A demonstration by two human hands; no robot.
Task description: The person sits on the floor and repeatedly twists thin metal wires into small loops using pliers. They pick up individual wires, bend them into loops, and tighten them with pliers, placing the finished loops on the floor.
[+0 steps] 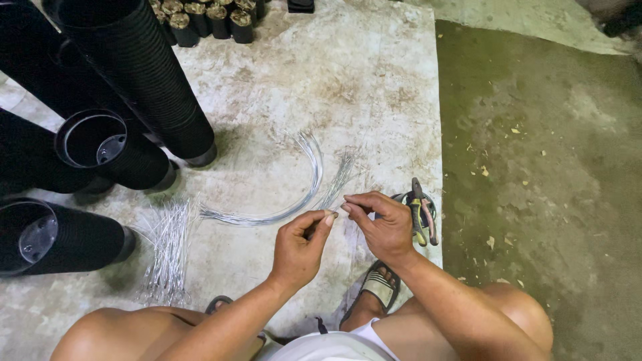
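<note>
My left hand (302, 246) and my right hand (378, 222) meet over the floor, fingertips pinched close together on a short thin wire (338, 208) that is hard to make out. A curved bundle of long wires (294, 194) lies on the floor just beyond the hands. A short straight bunch of cut wires (340, 177) lies beside its end. Pliers (422, 212) with coloured handles rest on the floor right of my right hand. A pile of cut wire pieces (164, 251) lies to the left.
Tall stacks of black plastic pots (134, 80) lean in from the upper left, with more stacks (40, 237) lying on their sides. Small filled black pots (207, 20) stand at the back. My knees and sandalled foot (380, 284) frame the bottom. Darker rough floor (535, 167) spreads on the right.
</note>
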